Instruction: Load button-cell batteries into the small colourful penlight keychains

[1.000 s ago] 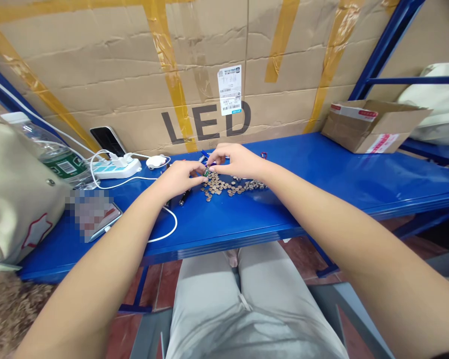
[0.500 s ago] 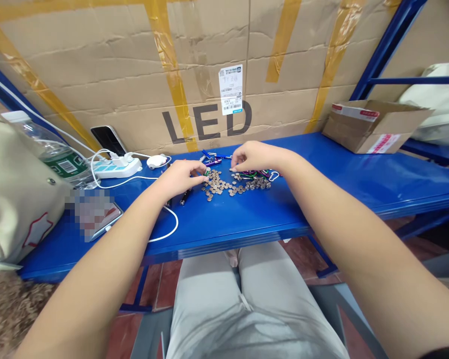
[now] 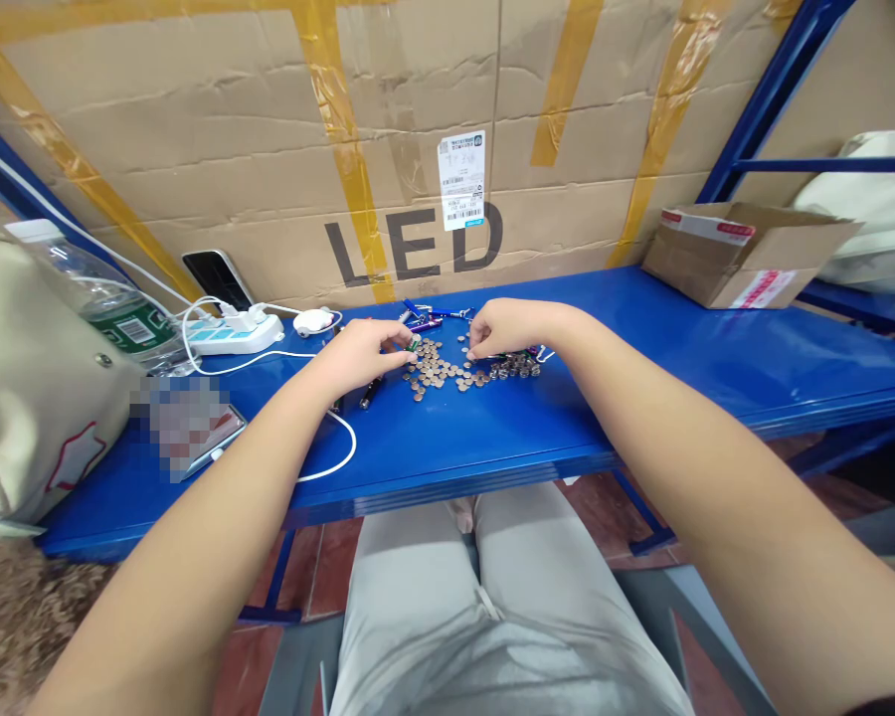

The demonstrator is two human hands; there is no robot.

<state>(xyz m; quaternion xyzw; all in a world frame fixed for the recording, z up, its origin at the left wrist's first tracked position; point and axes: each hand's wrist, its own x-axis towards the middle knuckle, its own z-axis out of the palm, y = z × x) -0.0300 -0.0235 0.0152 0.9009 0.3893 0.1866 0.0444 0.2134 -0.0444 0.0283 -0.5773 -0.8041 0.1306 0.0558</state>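
Bare arms run from my left hand (image 3: 358, 353) and right hand (image 3: 511, 326) past the elbows; I wear pale grey trousers (image 3: 492, 617)

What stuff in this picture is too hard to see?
Head view:
The blurred patch on the blue shelf: pixelated, so what lies there is unknown.
The small green piece pinched by the left hand: too small to identify.
The right hand: curled fingers hide whether it grips any of the round metal pieces.
The box label: print too small to read.
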